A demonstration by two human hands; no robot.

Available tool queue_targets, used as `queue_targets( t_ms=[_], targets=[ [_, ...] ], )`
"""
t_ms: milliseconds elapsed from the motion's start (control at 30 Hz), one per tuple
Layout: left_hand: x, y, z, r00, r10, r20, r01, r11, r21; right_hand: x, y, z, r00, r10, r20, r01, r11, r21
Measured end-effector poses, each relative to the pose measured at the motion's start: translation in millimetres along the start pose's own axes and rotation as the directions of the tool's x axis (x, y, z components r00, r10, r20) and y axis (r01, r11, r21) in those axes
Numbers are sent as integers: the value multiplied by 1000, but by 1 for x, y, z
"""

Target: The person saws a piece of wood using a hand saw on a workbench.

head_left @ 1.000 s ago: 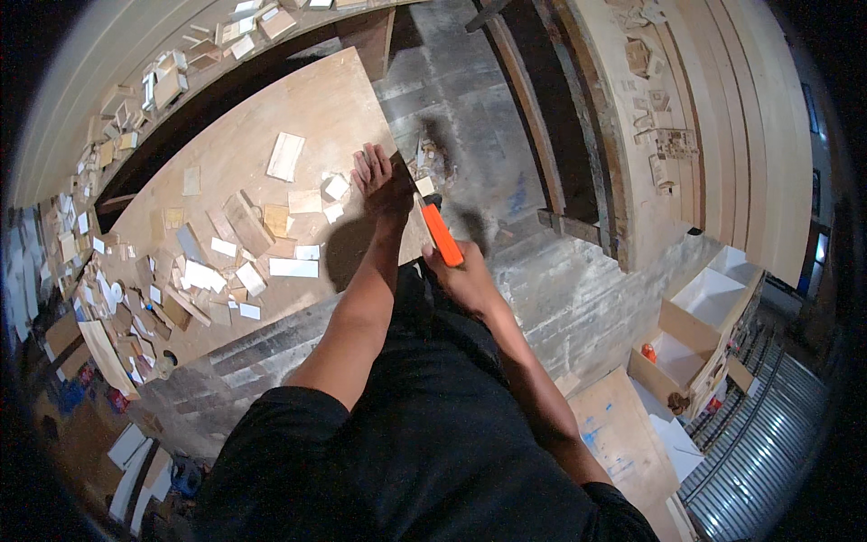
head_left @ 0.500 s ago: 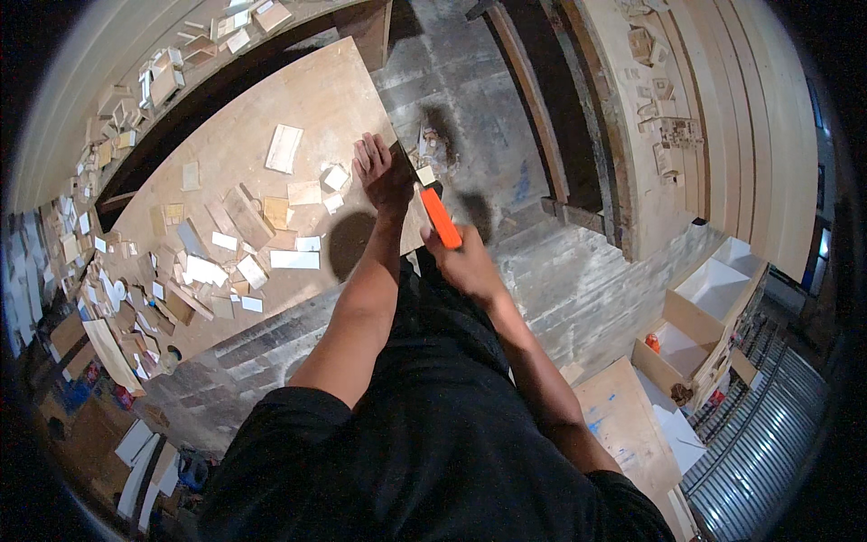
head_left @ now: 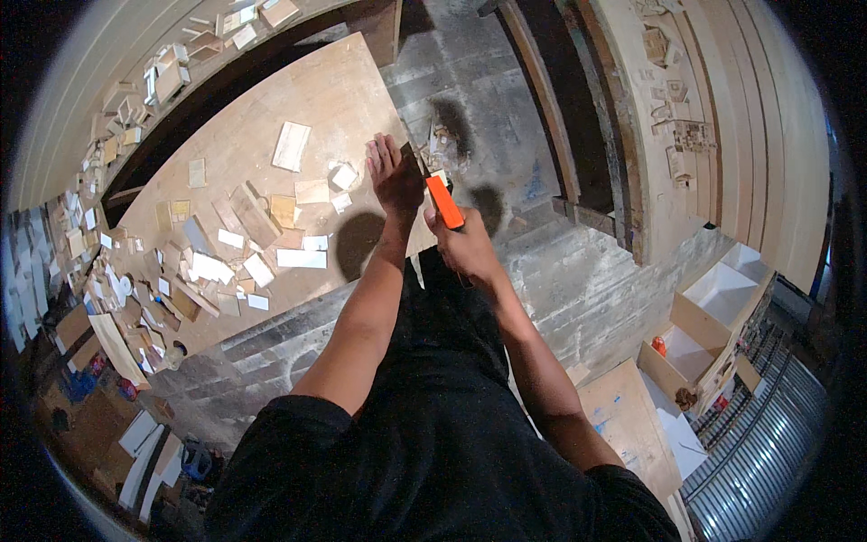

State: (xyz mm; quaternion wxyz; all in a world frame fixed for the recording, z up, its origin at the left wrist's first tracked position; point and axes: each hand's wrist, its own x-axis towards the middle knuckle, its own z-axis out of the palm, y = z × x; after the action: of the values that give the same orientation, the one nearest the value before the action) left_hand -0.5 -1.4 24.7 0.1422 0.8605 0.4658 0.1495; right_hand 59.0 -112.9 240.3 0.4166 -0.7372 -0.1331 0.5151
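Observation:
My left hand (head_left: pixel 395 178) lies with its fingers stretched out on a large plywood sheet (head_left: pixel 348 81), close to its right edge. Just right of it, my right hand (head_left: pixel 466 242) is closed round the lower end of an orange-handled saw (head_left: pixel 443 200). A thin dark blade runs up from the handle along the sheet's edge; how far it reaches is hard to make out. Left of my left hand, small pale wood offcuts, such as a rectangular block (head_left: pixel 291 146) and a thin piece (head_left: pixel 312 191), are scattered over the sheet.
Grey concrete floor (head_left: pixel 569 298) with sawdust lies right of the sheet. Beyond stand dark beams (head_left: pixel 533 99) and a board stack (head_left: pixel 768 108). Lower right are open wooden drawers (head_left: pixel 718 294), a paint-marked panel (head_left: pixel 623 415) and a corrugated metal sheet (head_left: pixel 768 452). More offcuts line a far-left shelf (head_left: pixel 194 68).
The orange handle has moved slightly up along the sheet's edge with my right hand. My left hand keeps its place on the sheet; the whole view has shifted slightly.

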Motion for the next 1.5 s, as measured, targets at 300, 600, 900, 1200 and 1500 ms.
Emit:
queue_targets(
  t_ms=[300,600,900,1200,1500],
  targets=[
    [8,-4,5,1000,-10,-6,10,1000,-8,0,-9,-3,998,51,27,-52,996,65],
    [4,-1,-3,997,-67,42,67,998,-7,3,-2,-2,1000,5,-2,-5,1000,12],
    [6,6,-7,996,-87,-6,87,996,-10,1,2,0,1000,16,1,-15,1000,-5],
    [7,8,0,981,-194,4,194,981,-4,-101,-27,-15,994,22,-103,-39,986,-160],
    [7,7,3,992,-127,-4,127,988,84,-16,-2,1,996,-1,-91,-16,982,-188]
  ],
)
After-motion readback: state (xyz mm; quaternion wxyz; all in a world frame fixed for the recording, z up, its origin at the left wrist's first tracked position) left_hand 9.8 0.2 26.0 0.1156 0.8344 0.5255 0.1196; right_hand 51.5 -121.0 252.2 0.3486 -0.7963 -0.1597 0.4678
